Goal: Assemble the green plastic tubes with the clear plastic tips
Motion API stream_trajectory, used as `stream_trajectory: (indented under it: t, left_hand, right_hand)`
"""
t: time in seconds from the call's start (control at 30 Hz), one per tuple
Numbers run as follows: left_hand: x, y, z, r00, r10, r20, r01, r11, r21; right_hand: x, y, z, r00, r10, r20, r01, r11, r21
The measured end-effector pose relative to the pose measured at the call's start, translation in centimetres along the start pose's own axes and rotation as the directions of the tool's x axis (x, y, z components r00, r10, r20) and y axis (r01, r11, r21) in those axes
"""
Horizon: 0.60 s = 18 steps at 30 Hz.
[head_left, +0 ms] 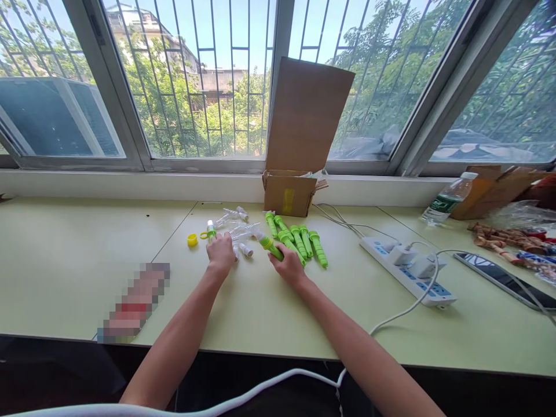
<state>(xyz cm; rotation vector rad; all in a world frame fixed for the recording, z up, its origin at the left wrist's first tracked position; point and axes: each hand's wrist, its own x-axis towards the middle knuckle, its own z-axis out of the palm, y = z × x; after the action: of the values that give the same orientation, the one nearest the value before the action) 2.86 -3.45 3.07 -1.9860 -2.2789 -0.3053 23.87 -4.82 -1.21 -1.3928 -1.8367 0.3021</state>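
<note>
Right hand: Your right hand point(289, 266) was closed round the near end of one green ribbed piece point(270, 245), which slanted away up and to the left, its pale tip pointing toward your other hand.
Left hand: Your left hand point(220, 253) lay knuckles up, fingers curled down among the clear plastic parts point(241, 230). Whether it actually gripped one could not be told.
Where the piece was: Between your two hands, low over the worktop point(260, 313). Whether its tip touched the surface was not clear.
Weight: It looked like light moulded plastic, probably hollow, so you needed little force to lift it.
Stiffness: It appeared rigid and showed no bend under your grip.
Surface: The ribs along the shaft should have given your fingers good purchase. The smooth pale tip looked the more slippery end.
Where to hold: The ribbed middle or near end, as you had it, which left the tip free.
Fragility: The clear parts seemed thin and small, and easy to crack or flick away. They were better pinched gently by their thicker ends.
Beyond your right hand: A row of green pieces point(304, 240) lay side by side, just past your fingers.
Left of your left hand: A yellow cap point(192, 240) sat near, with a small ring-handled part point(208, 231) just beyond your knuckles.
Farther off: A cardboard box point(289, 194) stood beyond both hands, flap up. A power strip point(408, 272) lay well to the right of your right hand.
</note>
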Motion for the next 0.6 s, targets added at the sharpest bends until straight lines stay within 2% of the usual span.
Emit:
stream_trajectory:
  t: [0.13, 0.23, 0.37, 0.5, 0.6]
  left_hand:
    - [-0.12, -0.05, -0.09, 1.0, 0.01, 0.024, -0.01, 1.0, -0.008]
    - [-0.18, -0.04, -0.09, 0.999, 0.04, -0.013, -0.04, 0.999, -0.027]
    - [-0.14, 0.22, 0.11, 0.981, 0.106, -0.161, -0.121, 0.989, -0.089]
    - [0.1, 0.45, 0.45, 0.935, 0.133, -0.329, -0.189, 0.971, -0.144]
    - [0.26, 0.5, 0.54, 0.902, 0.117, -0.415, -0.214, 0.957, -0.197]
  right_hand:
    - [-0.02, 0.02, 0.01, 1.0, -0.001, 0.0, 0.001, 1.0, 0.005]
    - [-0.05, 0.01, 0.02, 1.0, -0.001, 0.0, 0.001, 1.0, -0.001]
    - [-0.05, -0.11, -0.07, 1.0, -0.005, 0.003, 0.005, 1.0, -0.007]
    - [-0.05, -0.13, -0.14, 1.0, -0.012, 0.01, 0.012, 1.0, -0.006]
    - [-0.04, -0.03, -0.1, 1.0, -0.014, 0.011, 0.015, 1.0, -0.012]
